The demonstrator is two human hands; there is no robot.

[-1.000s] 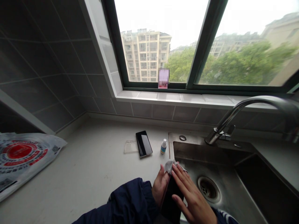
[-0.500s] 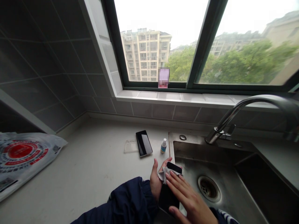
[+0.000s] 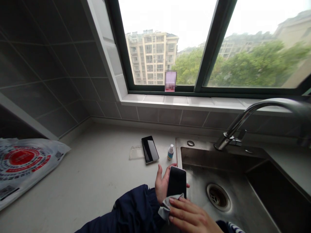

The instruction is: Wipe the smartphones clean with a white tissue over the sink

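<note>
My left hand (image 3: 162, 185) holds a smartphone (image 3: 177, 181) with a dark screen facing up, its fingers behind the phone and the thumb apart from it. Over the phone's lower part, my right hand (image 3: 190, 215) presses a crumpled grey-white cloth (image 3: 166, 207) against the screen with its fingers. The phone's lower end is hidden by the cloth and that hand. Beyond my hands, a second smartphone (image 3: 150, 149) lies on the counter, touching or overlapping a clear phone case (image 3: 136, 152). A small white-capped bottle (image 3: 170, 152) with a blue and yellow label stands beside the sink.
On the right is a stainless steel sink (image 3: 194, 176) with a drain (image 3: 218, 196) and a curved faucet (image 3: 225, 139). A plastic bag (image 3: 26, 165) with red print lies on the counter (image 3: 97, 181) at left. A window (image 3: 167, 38) is behind.
My right hand has slid the cloth down the phone, from near its top to its lower part. The upper screen is now uncovered. My left hand has barely moved.
</note>
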